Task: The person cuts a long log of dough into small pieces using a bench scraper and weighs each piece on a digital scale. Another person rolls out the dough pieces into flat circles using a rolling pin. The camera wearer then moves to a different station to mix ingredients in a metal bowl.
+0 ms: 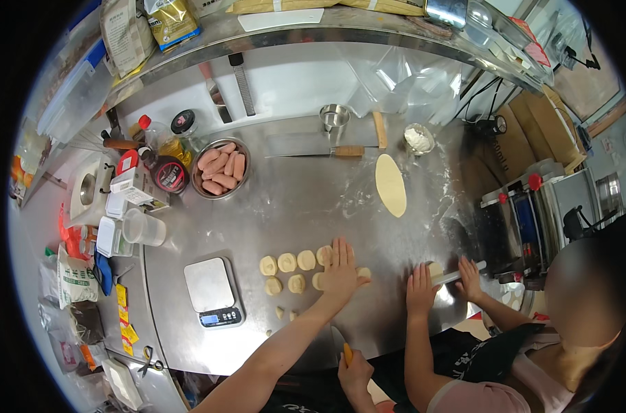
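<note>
My left hand (pixel 342 268) lies palm down, fingers spread, over some of the dough pieces at the middle of the steel table. To its left sit several round dough pieces (pixel 286 262) in two rows, with small dough scraps (pixel 279 312) below. My right hand (pixel 355 372), near the table's front edge, is closed around the yellow handle of a knife (pixel 348 354), its blade pointing away from me. A digital scale (pixel 210 285) stands left of the dough. Beyond my hands a flat oval dough sheet (pixel 390 186) lies on the table.
At right, a co-worker's hands (pixel 420 289) press a white rolling pin (pixel 460 273) on dough. At the back are a bowl of sausages (pixel 221 168), a cleaver (pixel 298 144), a knife with a wooden handle (pixel 348 151), a metal cup (pixel 334 117) and a flour bowl (pixel 419 139). Bottles stand left.
</note>
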